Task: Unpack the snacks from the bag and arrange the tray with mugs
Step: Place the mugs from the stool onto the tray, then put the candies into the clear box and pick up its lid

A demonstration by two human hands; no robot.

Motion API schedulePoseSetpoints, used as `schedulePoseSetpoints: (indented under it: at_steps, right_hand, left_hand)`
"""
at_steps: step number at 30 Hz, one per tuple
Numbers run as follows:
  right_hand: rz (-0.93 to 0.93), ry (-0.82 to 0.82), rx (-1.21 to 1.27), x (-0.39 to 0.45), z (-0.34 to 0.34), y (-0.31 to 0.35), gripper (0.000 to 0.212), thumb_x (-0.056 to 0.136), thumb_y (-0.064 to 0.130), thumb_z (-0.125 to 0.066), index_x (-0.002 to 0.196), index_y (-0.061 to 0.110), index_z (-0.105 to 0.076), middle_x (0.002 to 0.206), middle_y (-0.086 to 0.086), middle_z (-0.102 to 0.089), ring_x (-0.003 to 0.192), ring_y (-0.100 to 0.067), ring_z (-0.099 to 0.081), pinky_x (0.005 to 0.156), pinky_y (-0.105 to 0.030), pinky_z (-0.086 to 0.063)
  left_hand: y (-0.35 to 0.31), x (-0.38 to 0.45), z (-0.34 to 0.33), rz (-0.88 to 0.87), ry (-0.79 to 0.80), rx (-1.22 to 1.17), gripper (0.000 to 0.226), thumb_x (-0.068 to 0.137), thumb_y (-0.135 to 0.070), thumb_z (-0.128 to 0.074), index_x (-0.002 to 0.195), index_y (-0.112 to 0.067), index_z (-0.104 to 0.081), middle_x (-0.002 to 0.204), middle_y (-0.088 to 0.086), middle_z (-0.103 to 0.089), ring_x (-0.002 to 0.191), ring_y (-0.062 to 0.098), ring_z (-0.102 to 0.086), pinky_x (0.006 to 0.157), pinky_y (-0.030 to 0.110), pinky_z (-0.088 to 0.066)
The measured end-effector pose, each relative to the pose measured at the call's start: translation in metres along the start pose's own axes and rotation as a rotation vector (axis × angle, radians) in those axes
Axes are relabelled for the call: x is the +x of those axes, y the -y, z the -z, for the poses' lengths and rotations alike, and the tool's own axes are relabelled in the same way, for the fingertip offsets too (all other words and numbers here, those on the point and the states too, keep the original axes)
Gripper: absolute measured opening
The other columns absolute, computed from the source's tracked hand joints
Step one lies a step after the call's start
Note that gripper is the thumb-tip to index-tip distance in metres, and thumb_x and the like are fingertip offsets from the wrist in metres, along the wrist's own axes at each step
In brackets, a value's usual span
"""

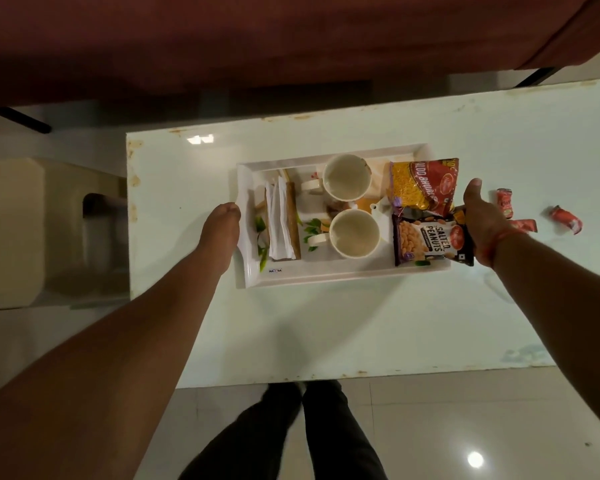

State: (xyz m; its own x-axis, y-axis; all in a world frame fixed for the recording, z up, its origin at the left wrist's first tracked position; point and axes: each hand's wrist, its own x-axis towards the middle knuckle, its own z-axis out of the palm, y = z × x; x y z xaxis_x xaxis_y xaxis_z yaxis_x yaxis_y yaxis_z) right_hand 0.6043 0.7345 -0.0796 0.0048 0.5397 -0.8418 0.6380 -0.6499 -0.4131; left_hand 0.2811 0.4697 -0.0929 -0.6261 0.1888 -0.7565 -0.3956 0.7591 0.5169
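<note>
I read the tray (326, 277) as the thing to handle now: a stiff white rectangle sitting on the pale table (326, 323), probably fairly heavy with two ceramic mugs on it, one toward the tray's far rim (347, 177) and one toward its near rim (354, 233), both fragile and free to slide if it tips. The yellow snack packet (423, 185) and the peanut packet (430, 240) at the tray's right end look light and slippery, and a stack of napkins (280, 220) lies at its left end. I'd lift by the two short ends, level. My left hand (220, 226) is at the tray's left rim, fingers curled over it. My right hand (484, 220) is at the right rim, thumb out; its fingers are hidden behind the peanut packet, so I cannot tell what they grip. Red sachets (565, 220) lie right of the tray.
</note>
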Motion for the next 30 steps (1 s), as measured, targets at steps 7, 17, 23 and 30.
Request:
schedulePoseSetpoints:
  at_steps: [7,17,23,30]
  right_hand:
    - [0.054,-0.09,0.046,-0.016,-0.006,-0.009,0.065,0.088,0.077,-0.02,0.085,0.024,-0.057,0.072,-0.004,-0.067,0.071,-0.023,-0.07,0.072,-0.039,-0.057]
    - [0.347,-0.362,-0.127,-0.037,0.017,-0.047,0.057,0.096,0.06,-0.027,0.128,0.021,-0.053,0.096,0.008,-0.06,0.107,-0.03,-0.06,0.092,-0.042,-0.046]
    - [0.58,-0.33,-0.226,-0.044,0.032,-0.09,0.033,0.098,0.042,-0.04,0.105,0.016,-0.059,0.103,-0.007,-0.064,0.097,-0.024,-0.059,0.082,-0.032,-0.043]
    - [0.722,-0.491,-0.334,-0.03,0.11,-0.092,0.019,0.092,0.012,-0.055,0.11,0.013,-0.062,0.101,-0.006,-0.057,0.09,-0.021,-0.056,0.081,-0.034,-0.047]
  left_hand:
    - [-0.003,-0.025,0.004,0.036,0.069,-0.099,0.018,0.097,-0.026,-0.043,0.1,-0.018,-0.058,0.1,0.01,-0.06,0.104,0.03,-0.062,0.095,0.045,-0.054]
    - [0.01,-0.027,0.033,-0.25,-0.123,0.027,0.03,0.085,-0.039,-0.049,0.109,-0.025,-0.058,0.122,0.009,-0.062,0.113,0.03,-0.06,0.103,0.051,-0.047]
    - [-0.037,-0.101,-0.023,-0.842,-0.238,0.294,0.022,0.097,-0.018,-0.048,0.115,-0.01,-0.059,0.114,0.006,-0.059,0.092,0.011,-0.054,0.079,0.015,-0.042]
    - [-0.085,-0.192,-0.194,-1.233,0.121,0.51,0.018,0.091,-0.011,-0.052,0.106,-0.011,-0.062,0.105,0.007,-0.059,0.091,0.019,-0.056,0.076,0.028,-0.042]
